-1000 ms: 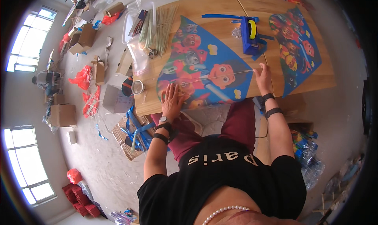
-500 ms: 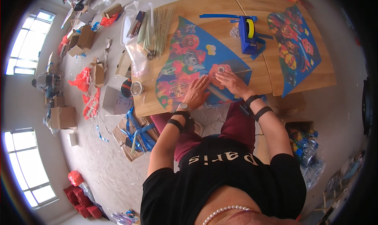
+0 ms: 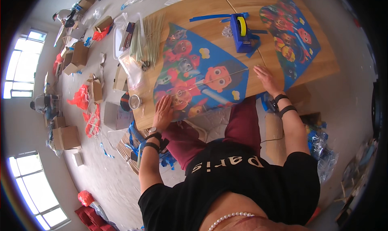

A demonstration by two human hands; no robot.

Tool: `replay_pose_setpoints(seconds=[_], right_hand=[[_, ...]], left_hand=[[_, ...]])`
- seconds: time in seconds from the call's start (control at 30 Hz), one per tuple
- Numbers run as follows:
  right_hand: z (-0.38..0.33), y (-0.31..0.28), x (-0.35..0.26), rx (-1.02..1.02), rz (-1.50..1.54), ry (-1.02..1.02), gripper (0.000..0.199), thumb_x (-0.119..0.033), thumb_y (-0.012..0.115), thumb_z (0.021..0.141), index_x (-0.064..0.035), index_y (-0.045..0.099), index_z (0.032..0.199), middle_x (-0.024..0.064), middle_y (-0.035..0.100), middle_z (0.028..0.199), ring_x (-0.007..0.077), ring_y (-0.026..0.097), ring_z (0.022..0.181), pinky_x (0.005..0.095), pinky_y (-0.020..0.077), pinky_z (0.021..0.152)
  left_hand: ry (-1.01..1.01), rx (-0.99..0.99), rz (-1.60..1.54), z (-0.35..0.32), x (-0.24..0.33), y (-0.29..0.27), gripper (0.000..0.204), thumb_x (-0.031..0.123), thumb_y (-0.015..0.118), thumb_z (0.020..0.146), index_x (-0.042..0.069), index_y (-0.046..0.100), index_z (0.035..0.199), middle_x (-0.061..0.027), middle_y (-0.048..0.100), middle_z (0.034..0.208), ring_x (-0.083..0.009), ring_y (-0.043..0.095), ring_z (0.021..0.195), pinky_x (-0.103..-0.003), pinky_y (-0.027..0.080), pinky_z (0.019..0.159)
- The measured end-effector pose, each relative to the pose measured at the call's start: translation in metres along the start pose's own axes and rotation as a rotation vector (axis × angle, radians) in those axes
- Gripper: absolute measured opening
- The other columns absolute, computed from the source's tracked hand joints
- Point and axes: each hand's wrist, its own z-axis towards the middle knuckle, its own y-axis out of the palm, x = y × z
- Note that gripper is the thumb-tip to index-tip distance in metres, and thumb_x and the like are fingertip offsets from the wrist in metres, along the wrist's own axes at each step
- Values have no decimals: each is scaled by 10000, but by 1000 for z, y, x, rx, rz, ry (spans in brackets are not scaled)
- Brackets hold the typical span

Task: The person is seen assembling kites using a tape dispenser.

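On the tabletop: a light wooden tabletop (image 3: 194, 12) carries a blue diamond-shaped plastic kite printed with cartoon figures (image 3: 198, 77), lying flat near the front edge.
Kite detail: a thin pale stick (image 3: 218, 78) runs across the kite from corner to corner.
Left hand: the left hand (image 3: 163, 113) lies flat, fingers spread, palm down on the kite's lower left corner; it grips nothing.
Right hand: the right hand (image 3: 266, 79) rests flat and spread on the tabletop just beside the kite's right tip, clasping nothing.
Behind the kite: a blue tape dispenser with a yellow roll (image 3: 241, 32) stands near the kite's upper edge.
Far right: a second blue cartoon-printed kite (image 3: 293, 37) lies flat, beyond the right hand.
Far left: a bundle of thin pale sticks (image 3: 148, 41) lies beside the kite's top corner.
Tabletop corner: a small clear tape roll (image 3: 134, 102) sits close to the left hand.
Floor: cardboard boxes (image 3: 66, 137) and red plastic scraps (image 3: 83, 97) are scattered about.
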Motion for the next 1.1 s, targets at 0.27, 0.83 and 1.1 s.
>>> replay_pose_setpoints(seconds=[0.27,0.83,1.1], right_hand=[[-55,77,-112,574,304,640,250,-95,673,948,-15,550,1151,156,563,1080,298,566,976,381,478,898],[-14,78,-159,509,579,620,208,-160,727,888,6,602,883,158,614,734,301,626,689,402,477,644],[20,25,-237,737,467,369,113,-119,676,911,-31,618,953,159,656,866,376,636,823,435,480,718]], left_hand=[[-110,159,-78,-13,8,13,539,171,633,927,32,510,1433,-184,498,1484,-373,417,1418,-479,313,1178],[320,162,-378,165,174,-35,363,150,626,955,10,609,1290,-222,623,1303,-417,572,1216,-493,449,1024],[159,-282,-332,247,229,-91,597,516,544,986,-15,629,1245,-280,662,1174,-454,614,1128,-495,494,936]])
